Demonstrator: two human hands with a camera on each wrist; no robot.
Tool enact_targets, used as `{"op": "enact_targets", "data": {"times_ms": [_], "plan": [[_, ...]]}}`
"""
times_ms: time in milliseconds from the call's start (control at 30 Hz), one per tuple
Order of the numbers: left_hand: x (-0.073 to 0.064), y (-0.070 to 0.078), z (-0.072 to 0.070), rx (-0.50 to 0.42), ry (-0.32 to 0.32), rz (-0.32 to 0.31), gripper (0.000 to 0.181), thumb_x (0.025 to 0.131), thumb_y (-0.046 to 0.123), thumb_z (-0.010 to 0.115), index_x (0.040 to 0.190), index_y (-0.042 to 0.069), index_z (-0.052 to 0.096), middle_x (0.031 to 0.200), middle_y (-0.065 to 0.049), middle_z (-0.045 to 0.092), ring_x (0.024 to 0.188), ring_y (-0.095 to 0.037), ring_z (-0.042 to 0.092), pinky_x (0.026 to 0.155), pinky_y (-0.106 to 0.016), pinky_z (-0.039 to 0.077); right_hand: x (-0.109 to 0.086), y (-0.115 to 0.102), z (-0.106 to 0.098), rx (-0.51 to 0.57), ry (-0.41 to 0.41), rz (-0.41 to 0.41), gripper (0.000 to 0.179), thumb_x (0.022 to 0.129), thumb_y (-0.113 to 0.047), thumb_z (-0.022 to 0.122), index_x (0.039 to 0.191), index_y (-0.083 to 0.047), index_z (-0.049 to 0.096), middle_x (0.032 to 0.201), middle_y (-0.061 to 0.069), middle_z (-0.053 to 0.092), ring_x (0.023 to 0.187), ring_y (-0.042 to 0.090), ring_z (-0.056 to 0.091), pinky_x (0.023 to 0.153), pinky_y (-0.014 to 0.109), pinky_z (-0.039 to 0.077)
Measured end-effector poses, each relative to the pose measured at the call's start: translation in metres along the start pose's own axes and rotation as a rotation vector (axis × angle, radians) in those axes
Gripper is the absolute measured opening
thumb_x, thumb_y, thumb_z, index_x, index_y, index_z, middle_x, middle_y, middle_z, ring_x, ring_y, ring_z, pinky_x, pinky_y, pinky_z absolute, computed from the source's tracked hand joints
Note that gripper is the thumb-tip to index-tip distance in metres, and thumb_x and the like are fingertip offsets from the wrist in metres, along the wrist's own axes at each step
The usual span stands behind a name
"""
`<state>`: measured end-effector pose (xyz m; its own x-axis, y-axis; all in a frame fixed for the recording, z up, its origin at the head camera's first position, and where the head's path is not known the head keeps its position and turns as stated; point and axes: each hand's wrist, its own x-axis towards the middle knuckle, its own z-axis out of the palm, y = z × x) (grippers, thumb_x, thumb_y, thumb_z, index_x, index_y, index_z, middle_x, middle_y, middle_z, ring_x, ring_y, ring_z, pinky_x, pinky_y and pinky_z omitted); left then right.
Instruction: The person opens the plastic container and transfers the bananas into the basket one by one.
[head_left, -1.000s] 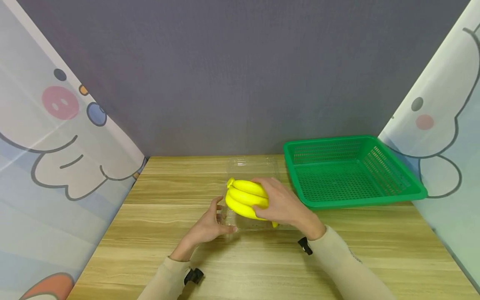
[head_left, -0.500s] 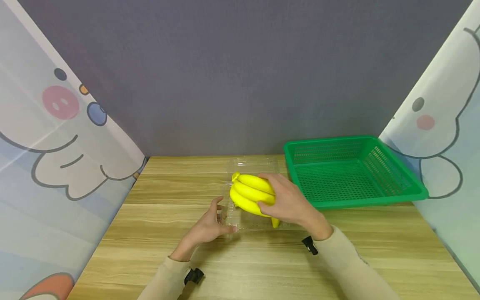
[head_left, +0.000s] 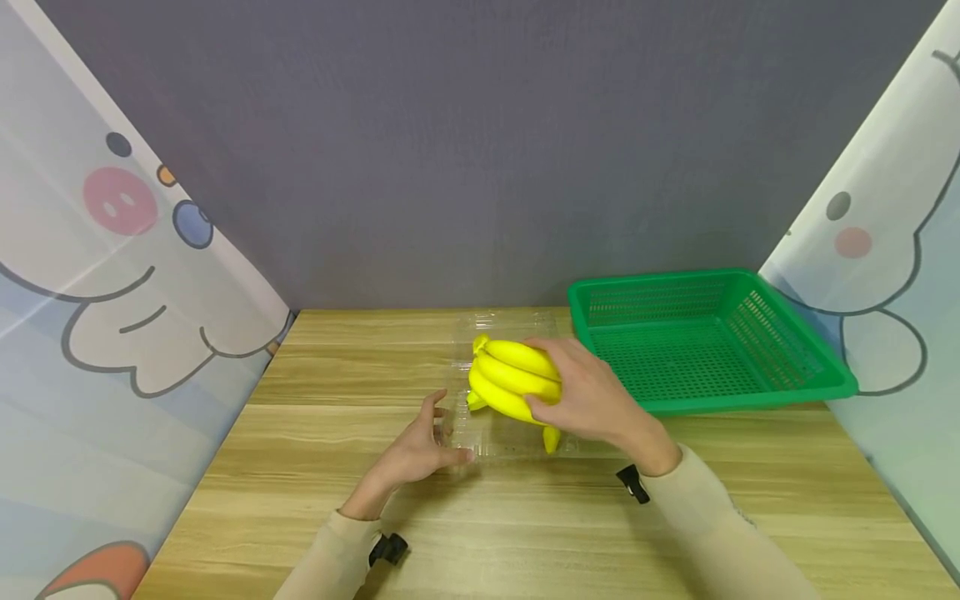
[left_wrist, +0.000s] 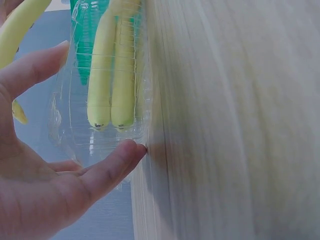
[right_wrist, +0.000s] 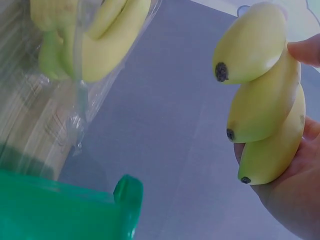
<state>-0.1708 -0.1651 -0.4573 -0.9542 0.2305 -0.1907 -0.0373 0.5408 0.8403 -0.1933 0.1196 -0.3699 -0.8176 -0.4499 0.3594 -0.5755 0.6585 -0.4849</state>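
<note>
My right hand (head_left: 596,396) grips a bunch of yellow bananas (head_left: 513,379) from its right side, raised over a clear plastic container (head_left: 487,446). In the right wrist view three dark banana tips of the held bunch (right_wrist: 265,75) point away from the thumb. More bananas (left_wrist: 111,80) lie inside the container, mostly hidden by the held bunch in the head view. My left hand (head_left: 416,450) rests at the container's near left corner, thumb along the near side and fingers spread loosely along the left side. In the left wrist view its fingertips touch the container's end close to the tabletop.
A green perforated plastic basket (head_left: 697,354) stands to the right of the container, near the back wall. The container's see-through lid (head_left: 506,323) lies toward the back of the wooden table (head_left: 337,358). Patterned panels flank the table on both sides.
The right hand has moved the held bunch right and slightly back, uncovering more of the bananas in the container. The left hand has stayed at the container's corner.
</note>
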Motion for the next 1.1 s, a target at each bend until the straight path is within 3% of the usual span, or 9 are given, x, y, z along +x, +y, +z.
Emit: {"op": "enact_targets", "data": {"times_ms": [1100], "plan": [[0.001, 0.0, -0.001, -0.01, -0.005, -0.01, 0.116, 0.077, 0.028, 0.09, 0.161, 0.008, 0.013, 0.151, -0.023, 0.042, 0.128, -0.04, 0.05, 0.101, -0.058, 0.044, 0.001, 0.018, -0.03, -0.093, 0.044, -0.07, 0.067, 0.08, -0.028, 0.077, 0.139, -0.007, 0.055, 0.12, 0.006, 0.064, 0.095, 0.021, 0.053, 0.068, 0.036, 0.045]]}}
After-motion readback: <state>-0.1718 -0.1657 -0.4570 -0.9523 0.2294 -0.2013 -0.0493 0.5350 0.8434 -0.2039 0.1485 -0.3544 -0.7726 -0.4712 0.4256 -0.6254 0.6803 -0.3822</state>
